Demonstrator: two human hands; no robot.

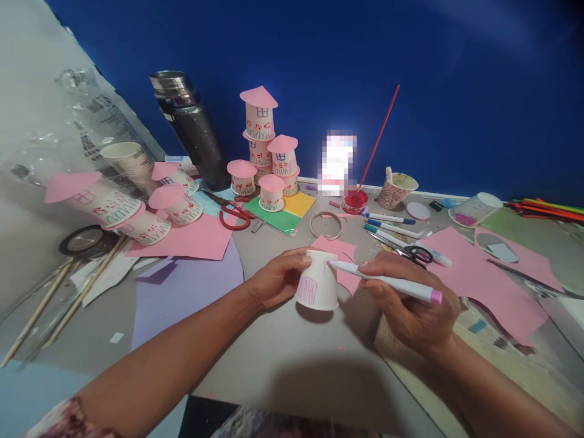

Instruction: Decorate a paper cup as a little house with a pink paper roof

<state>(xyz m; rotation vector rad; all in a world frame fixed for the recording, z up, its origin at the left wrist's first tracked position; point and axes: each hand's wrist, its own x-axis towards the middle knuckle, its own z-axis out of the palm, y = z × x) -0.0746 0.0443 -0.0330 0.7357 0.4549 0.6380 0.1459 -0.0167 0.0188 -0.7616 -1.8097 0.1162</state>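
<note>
A white paper cup (325, 289), turned upside down with its wide rim lowest, is held in front of the person above the bare middle of the grey surface (241, 365); whether its rim touches down there cannot be told. Low on its side is a pink, arch-shaped drawing, and a faint pink stroke shows near the narrow end, where the tip of a slim white marker with a pink end (406, 286) meets the wall. The likeliest trouble is a crooked line: the cup looks light and has only one hand steadying it, so a small twist or a firm push of the tip could turn it or dent the thin wall. The pink drawing might also smear if its ink is damp and a finger slides across it. Farther back, a slender red stick (380, 137) leans up out of a small open red tub (354, 202), and a knock from a sleeve or hand could tip it. The left hand (279, 281) has its thumb pressed on the cup's upper side, the other fingers mostly hidden behind, so the cup is pinched between them. The right hand (413, 307) has thumb and fingers closed together around the marker in a writing grip, with no visible gap.
</note>
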